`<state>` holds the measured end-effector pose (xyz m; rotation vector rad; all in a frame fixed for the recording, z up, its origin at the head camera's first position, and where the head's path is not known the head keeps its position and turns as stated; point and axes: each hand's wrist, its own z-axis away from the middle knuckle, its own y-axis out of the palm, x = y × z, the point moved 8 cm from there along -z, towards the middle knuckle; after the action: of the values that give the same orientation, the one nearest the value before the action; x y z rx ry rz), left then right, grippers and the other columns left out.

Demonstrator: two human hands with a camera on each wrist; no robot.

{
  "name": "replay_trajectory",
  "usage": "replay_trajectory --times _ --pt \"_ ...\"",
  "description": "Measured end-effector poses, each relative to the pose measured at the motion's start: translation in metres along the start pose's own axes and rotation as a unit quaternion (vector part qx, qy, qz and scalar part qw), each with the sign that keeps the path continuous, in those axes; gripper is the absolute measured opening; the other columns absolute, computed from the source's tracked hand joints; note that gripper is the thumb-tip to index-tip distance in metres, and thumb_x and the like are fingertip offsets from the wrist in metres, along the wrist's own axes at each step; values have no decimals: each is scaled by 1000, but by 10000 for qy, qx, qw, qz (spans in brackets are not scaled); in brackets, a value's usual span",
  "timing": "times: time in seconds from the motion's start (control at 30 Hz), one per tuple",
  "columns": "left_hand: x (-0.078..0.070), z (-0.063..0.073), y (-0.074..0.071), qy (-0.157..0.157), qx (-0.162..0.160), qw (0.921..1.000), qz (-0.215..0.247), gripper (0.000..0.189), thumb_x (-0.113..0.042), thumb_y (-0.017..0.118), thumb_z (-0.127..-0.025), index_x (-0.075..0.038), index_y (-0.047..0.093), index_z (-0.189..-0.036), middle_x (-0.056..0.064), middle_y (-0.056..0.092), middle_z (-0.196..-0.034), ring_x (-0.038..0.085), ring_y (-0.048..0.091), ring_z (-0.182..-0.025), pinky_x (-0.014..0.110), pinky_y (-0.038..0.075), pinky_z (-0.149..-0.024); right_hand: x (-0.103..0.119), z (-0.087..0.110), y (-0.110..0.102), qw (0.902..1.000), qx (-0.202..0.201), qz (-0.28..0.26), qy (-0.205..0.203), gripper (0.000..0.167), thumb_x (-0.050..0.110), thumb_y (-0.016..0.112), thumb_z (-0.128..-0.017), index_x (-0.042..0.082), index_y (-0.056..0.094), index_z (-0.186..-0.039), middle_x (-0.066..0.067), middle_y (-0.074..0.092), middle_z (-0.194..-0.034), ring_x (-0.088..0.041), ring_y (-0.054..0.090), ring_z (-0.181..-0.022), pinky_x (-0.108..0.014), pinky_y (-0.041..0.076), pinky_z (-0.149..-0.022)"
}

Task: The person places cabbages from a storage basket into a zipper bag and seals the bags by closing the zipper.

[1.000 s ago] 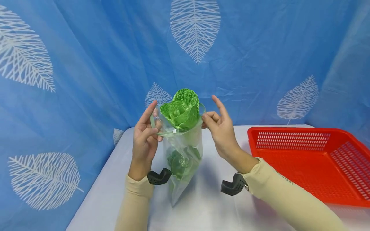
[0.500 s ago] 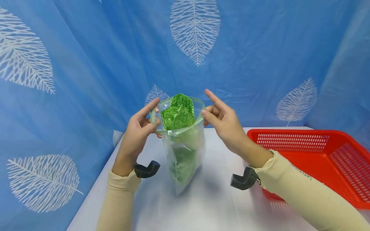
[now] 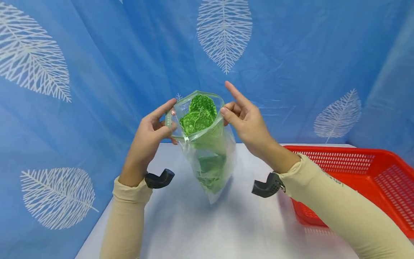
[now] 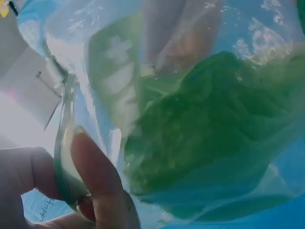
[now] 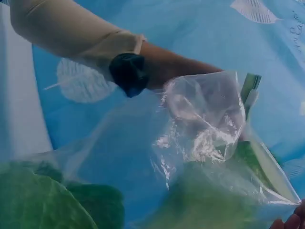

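A clear zip bag (image 3: 216,176) with a pale green rim hangs between my hands in the head view, its mouth spread wide and tilted toward me. Inside it a leafy green vegetable like a lettuce or small cabbage (image 3: 198,122) fills the top, and more green shows lower down. My left hand (image 3: 140,140) pinches the left side of the rim; in the left wrist view its thumb and fingers (image 4: 97,174) hold the edge. The right hand (image 3: 250,124) pinches the opposite side, index finger pointing up. Only its fingertips (image 5: 293,220) show in the right wrist view.
A red perforated plastic basket (image 3: 352,180) stands at the right on the white table (image 3: 194,230), partly behind the right sleeve (image 3: 343,201). A blue curtain with white leaf prints (image 3: 284,64) closes off the back and sides.
The vegetable has sunk from above the rim to inside the bag. The mouth has spread wider and tilted toward me, and the bag's bottom corner has moved up and away.
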<state>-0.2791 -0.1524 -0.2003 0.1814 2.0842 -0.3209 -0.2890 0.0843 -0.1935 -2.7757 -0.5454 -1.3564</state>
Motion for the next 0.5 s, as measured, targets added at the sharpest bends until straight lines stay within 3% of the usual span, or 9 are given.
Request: replay_trajectory --times 0.1,0.33,0.5 --pt "-3 -1 -1 92 -28 10000 26 68 4 55 -95 -12 39 -158 9 49 -130 16 54 -73 35 59 -59 -2 -1 3 9999 133 89 0 68 0 58 -102 23 35 -161 -6 62 -92 -18 57 -78 -28 53 -75" --pt "-12 -9 -9 194 -94 9995 -251 66 5 52 -96 -12 39 -158 12 47 -130 14 51 -69 32 56 -57 -13 8 -2 9999 -77 -58 -45 71 -1 57 -102 27 32 -162 -6 63 -93 -18 59 -81 -29 55 -76" --pt "-17 -4 -17 -232 447 9952 -834 68 3 47 -96 -18 38 -159 9 43 -136 19 47 -69 34 48 -54 -33 20 4 9995 -137 -175 222 73 0 57 -102 31 30 -162 -5 63 -93 -19 59 -84 -30 56 -78"
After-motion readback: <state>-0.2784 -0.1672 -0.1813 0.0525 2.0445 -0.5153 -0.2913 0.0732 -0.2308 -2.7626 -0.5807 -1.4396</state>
